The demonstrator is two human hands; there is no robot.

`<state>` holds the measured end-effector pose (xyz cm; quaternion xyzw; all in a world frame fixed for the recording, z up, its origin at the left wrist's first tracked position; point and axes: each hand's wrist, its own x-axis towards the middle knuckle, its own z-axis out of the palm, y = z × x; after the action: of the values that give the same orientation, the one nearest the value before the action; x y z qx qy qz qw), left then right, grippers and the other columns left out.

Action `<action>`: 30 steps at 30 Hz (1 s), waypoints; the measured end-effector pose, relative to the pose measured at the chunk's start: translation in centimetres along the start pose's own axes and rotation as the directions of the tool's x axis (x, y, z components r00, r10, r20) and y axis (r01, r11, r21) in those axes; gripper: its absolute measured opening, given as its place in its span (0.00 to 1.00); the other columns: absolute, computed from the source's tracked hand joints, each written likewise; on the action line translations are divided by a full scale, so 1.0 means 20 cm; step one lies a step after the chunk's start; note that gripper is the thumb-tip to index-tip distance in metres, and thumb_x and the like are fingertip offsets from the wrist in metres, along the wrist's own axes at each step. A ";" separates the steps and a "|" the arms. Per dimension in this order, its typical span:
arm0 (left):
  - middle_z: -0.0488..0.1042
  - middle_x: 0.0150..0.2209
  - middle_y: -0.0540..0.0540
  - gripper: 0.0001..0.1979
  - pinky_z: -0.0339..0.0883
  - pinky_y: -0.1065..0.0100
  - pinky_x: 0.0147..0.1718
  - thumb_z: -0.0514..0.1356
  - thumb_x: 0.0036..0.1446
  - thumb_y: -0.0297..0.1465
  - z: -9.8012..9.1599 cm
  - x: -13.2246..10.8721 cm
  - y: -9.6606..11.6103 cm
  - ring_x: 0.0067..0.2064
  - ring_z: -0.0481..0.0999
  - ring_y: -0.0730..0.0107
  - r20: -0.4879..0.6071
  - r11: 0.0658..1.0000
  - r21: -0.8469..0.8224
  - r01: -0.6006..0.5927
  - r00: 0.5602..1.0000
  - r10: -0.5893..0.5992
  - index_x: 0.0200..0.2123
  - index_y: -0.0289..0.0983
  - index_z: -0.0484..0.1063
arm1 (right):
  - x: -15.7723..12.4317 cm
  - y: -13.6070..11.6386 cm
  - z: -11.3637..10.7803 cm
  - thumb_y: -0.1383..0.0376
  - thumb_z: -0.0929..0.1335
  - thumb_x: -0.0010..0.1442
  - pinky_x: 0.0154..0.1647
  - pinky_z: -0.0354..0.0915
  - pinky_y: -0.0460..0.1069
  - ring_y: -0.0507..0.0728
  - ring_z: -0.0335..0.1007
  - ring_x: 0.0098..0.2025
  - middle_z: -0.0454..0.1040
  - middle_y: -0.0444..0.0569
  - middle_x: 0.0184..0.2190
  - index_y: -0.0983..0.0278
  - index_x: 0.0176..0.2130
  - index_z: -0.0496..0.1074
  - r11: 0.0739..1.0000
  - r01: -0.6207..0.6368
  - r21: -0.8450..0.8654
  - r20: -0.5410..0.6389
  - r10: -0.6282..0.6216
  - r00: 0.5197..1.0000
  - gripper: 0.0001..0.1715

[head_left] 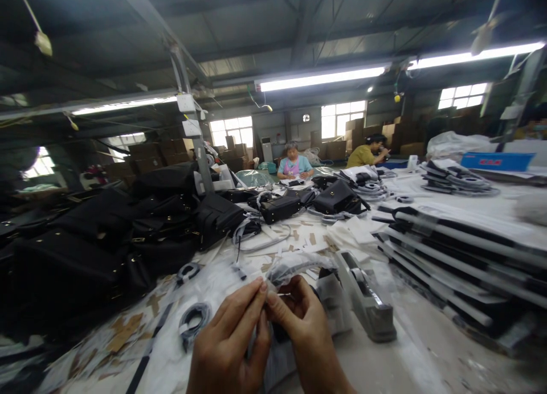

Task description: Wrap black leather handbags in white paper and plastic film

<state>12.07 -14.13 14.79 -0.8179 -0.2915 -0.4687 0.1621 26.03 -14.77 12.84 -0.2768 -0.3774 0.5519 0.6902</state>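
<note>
My left hand (233,331) and my right hand (310,331) meet at the front middle of the table, fingertips pinched close together. Between them is a curved black bag strap (303,263) wrapped in translucent white film, arching up beyond my fingers. Part of it is hidden behind my hands, and the exact pinch point is blurred. Just right of my right hand stands a grey tape dispenser (370,303). A coiled wrapped strap (195,321) lies to the left of my left hand.
Black handbags (64,263) are heaped along the left. A stack of flat black pieces with white edging (461,257) stands at right. Brown paper scraps (123,331) litter the table. More black bags (335,197) lie farther back, where two people (294,165) sit.
</note>
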 end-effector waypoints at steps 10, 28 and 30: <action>0.80 0.44 0.46 0.14 0.76 0.67 0.44 0.63 0.58 0.41 0.01 0.10 -0.08 0.46 0.80 0.61 0.386 0.709 -0.345 0.615 0.782 -0.490 0.44 0.41 0.75 | 0.04 -0.04 -0.04 0.59 0.77 0.53 0.50 0.69 0.53 0.59 0.76 0.43 0.78 0.50 0.39 0.63 0.44 0.74 0.993 0.059 -0.105 0.028 -0.056 0.998 0.21; 0.81 0.41 0.44 0.28 0.76 0.67 0.35 0.66 0.46 0.52 0.07 0.12 -0.13 0.42 0.81 0.54 0.538 0.377 -0.374 0.847 0.529 -0.656 0.45 0.40 0.76 | 0.09 -0.25 -0.54 0.56 0.70 0.60 0.39 0.71 0.52 0.58 0.77 0.33 0.79 0.47 0.35 0.61 0.41 0.75 0.681 0.196 -0.705 -0.081 -0.351 0.933 0.13; 0.81 0.43 0.45 0.28 0.76 0.68 0.37 0.66 0.46 0.53 0.08 0.10 -0.14 0.44 0.80 0.55 0.527 0.330 -0.392 0.859 0.503 -0.684 0.44 0.40 0.76 | 0.11 -0.31 -0.82 0.54 0.69 0.59 0.45 0.69 0.53 0.61 0.77 0.40 0.80 0.50 0.36 0.61 0.40 0.76 0.540 0.051 -0.840 -0.201 -0.396 0.896 0.15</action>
<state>12.09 -10.46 15.62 -0.6337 -0.4969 -0.4390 -0.3985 43.23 -13.54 9.04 -0.6100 -0.4852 0.1571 0.6064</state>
